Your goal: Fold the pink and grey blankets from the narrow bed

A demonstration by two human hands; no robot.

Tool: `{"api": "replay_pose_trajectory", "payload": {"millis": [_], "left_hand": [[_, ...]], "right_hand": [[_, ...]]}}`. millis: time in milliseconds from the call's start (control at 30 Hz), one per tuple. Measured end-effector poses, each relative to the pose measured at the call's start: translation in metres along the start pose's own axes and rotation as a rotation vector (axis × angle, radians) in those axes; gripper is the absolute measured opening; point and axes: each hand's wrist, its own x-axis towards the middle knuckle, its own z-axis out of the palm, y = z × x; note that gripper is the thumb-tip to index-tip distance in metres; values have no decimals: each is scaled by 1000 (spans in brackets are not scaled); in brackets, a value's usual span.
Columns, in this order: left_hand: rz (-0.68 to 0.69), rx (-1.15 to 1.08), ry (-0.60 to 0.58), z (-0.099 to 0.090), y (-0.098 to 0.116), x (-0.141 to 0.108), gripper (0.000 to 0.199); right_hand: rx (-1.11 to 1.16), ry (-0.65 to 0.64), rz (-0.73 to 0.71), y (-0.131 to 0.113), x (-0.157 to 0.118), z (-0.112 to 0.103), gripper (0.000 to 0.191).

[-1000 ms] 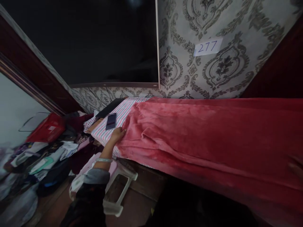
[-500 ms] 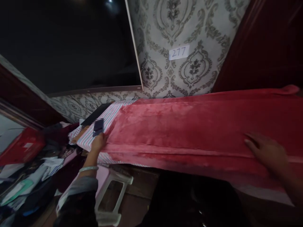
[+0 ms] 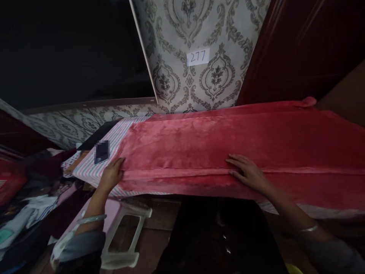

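Observation:
A long red plush blanket point(image 3: 182, 140), folded lengthwise, lies over a striped cloth point(image 3: 91, 167). At the blanket's left end, my left hand point(image 3: 111, 176) rests on its edge with the fingers stretched out. My right hand point(image 3: 248, 172) lies on the blanket near the middle, by a raised fold line, its fingers apart. Just beyond my left hand, a dark phone point(image 3: 102, 153) lies on the striped cloth.
A pink and white plastic stool point(image 3: 134, 232) stands below the left end. Heaped clothes point(image 3: 42, 205) and a red bag point(image 3: 11, 179) are at the far left. A large dark television point(image 3: 71, 53) hangs on the patterned wall point(image 3: 196, 87).
My right hand has moved left along the blanket to its middle. My left hand has come off the phone's lower end and onto the blanket's edge. The view has shifted right.

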Motion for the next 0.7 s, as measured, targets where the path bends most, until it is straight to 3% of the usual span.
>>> {"api": "replay_pose_trajectory", "payload": {"millis": [367,467,567,700], "left_hand": [[-212,51,-44,-21,29,15,60],[-251,21,-26,-32,30,23,55],[-262,29,20,-51,23,27,53],[-208,65,104,-70,14,13,57]], "right_hand": [[-101,25,-18,-28,46,28,53],[-22,48,6,-33,59,19,55],[86,154,-24,-37,66,-1,55],[115,221,-108,-36,53,-15,55]]}}
